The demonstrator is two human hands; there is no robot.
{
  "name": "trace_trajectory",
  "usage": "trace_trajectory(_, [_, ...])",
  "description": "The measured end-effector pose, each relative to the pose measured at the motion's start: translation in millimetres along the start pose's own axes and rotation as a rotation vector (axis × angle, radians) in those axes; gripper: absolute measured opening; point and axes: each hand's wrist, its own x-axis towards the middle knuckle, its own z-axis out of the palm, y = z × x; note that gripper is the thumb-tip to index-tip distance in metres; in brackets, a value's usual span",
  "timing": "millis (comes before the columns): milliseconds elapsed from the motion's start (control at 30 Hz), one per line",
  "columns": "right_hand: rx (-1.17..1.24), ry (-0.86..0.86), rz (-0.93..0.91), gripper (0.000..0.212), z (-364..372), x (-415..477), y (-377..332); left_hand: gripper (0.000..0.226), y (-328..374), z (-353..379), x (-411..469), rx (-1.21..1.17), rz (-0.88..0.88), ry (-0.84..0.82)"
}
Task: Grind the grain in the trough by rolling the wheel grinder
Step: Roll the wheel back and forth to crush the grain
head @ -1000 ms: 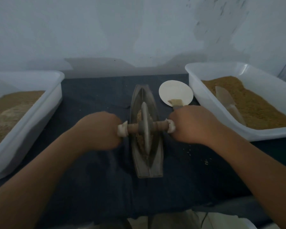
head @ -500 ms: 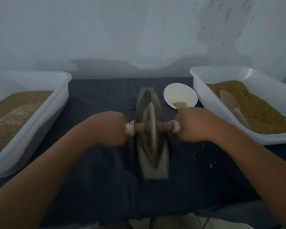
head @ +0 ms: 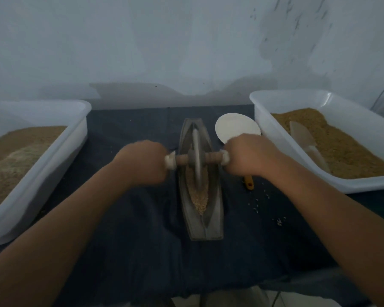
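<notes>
A grey boat-shaped trough (head: pixel 214 220) lies lengthwise on the dark cloth, with tan grain (head: pixel 200 197) in its near half. The metal wheel grinder (head: pixel 196 159) stands upright in the trough's far half on a wooden axle. My left hand (head: pixel 142 163) grips the axle's left end. My right hand (head: pixel 246 155) grips its right end. Both ends of the axle are hidden inside my fists.
A white tub (head: pixel 42 160) of grain sits at the left and another white tub (head: pixel 297 151) with a scoop (head: pixel 306 140) in it at the right. A white dish (head: pixel 235 127) lies behind my right hand. A small orange tool (head: pixel 249 182) and spilled grains (head: pixel 266 202) lie right of the trough.
Both hands have rolled the wheel away from me, from the trough's middle toward its far end, uncovering the grain in the near half.
</notes>
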Motion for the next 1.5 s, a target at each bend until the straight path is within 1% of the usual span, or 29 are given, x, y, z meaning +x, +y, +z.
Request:
trace_trajectory(33, [0.006,-0.088,-0.029,0.022,0.4,-15.2,1.1,0.022,1.0,3.0,-15.6,0.008,0.048,-0.008])
trace_trajectory(67, [-0.004,-0.137,-0.053,0.022,1.9,-27.2,1.8,0.022,2.7,5.9,-27.8,0.019,0.084,0.001])
trace_trajectory(133, [-0.051,-0.131,-0.068,0.024,4.3,-30.2,3.3,0.021,3.2,10.1,-31.4,0.035,0.09,0.022])
trace_trajectory(200, [-0.087,-0.058,-0.039,0.026,2.9,-10.8,0.7,0.023,3.9,6.2,-12.8,0.037,0.035,0.01])
trace_trajectory(233, [-0.083,0.011,-0.019,0.027,3.2,5.1,-0.1,0.024,2.7,2.7,2.6,0.029,-0.005,0.009])
trace_trajectory(333, [-0.093,0.185,0.06,0.029,5.3,46.4,2.0,0.024,-3.8,-6.4,41.3,-0.03,-0.066,0.084])
trace_trajectory(433, [-0.102,0.241,0.065,0.026,9.4,53.7,4.3,0.032,-0.6,-7.1,44.9,-0.01,-0.089,0.111])
trace_trajectory(500, [-0.032,0.171,0.039,0.026,11.4,36.7,6.7,0.032,4.1,-4.3,27.2,0.018,-0.089,0.093])
trace_trajectory(600, [0.042,-0.101,-0.035,0.024,14.5,-6.0,11.4,0.024,10.2,5.7,-15.2,0.138,-0.018,0.141])
trace_trajectory(633, [0.04,-0.161,-0.046,0.024,15.7,-17.0,11.8,0.022,12.2,7.6,-25.4,0.172,0.01,0.166])
trace_trajectory(700, [0.024,-0.184,-0.045,0.023,16.5,-19.2,11.9,0.021,12.2,6.3,-24.7,0.19,0.022,0.164])
trace_trajectory(767, [0.013,-0.108,0.003,0.021,12.5,-0.9,6.7,0.022,10.9,-0.5,-2.0,0.162,-0.022,0.11])
trace_trajectory(867, [-0.049,0.152,0.092,0.026,3.6,39.7,-0.1,0.03,5.2,-19.2,45.4,0.105,-0.124,0.12])
trace_trajectory(900, [-0.043,0.188,0.105,0.028,-0.6,48.6,-0.8,0.033,4.4,-22.1,54.9,0.095,-0.141,0.137])
trace_trajectory(933, [-0.027,0.188,0.105,0.03,-2.5,54.1,-0.9,0.034,5.1,-22.4,58.4,0.091,-0.143,0.144])
trace_trajectory(1000, [-0.024,0.153,0.094,0.031,-3.6,50.6,-0.9,0.031,8.6,-21.8,51.4,0.079,-0.125,0.109])
trace_trajectory(1067, [-0.035,0.1,0.06,0.024,-1.3,30.3,0.1,0.027,8.5,-16.8,28.8,0.047,-0.087,0.042])
trace_trajectory(1133, [-0.01,-0.037,-0.006,0.02,3.9,-0.6,2.1,0.021,6.4,-6.0,-3.3,0.059,-0.018,0.0])
trace_trajectory(1167, [-0.003,-0.101,-0.04,0.021,5.8,-16.2,3.4,0.019,6.3,-1.3,-18.8,0.067,0.014,-0.001])
trace_trajectory(1233, [-0.008,-0.147,-0.074,0.023,9.7,-30.7,6.2,0.019,5.5,5.5,-33.0,0.077,0.039,0.021])
trace_trajectory(1300, [-0.016,-0.09,-0.055,0.023,11.9,-18.2,6.5,0.021,4.0,5.0,-22.1,0.074,0.013,0.023])
trace_trajectory(1367, [-0.044,0.057,0.002,0.026,13.5,11.9,4.2,0.025,3.8,0.7,4.3,0.052,-0.06,0.045])
trace_trajectory(1433, [-0.069,0.228,0.055,0.029,10.5,43.1,4.1,0.029,1.6,-8.6,35.9,0.049,-0.127,0.104])
trace_trajectory(1500, [-0.085,0.286,0.077,0.033,5.2,60.3,3.3,0.036,-0.5,-17.5,55.1,0.037,-0.153,0.108])
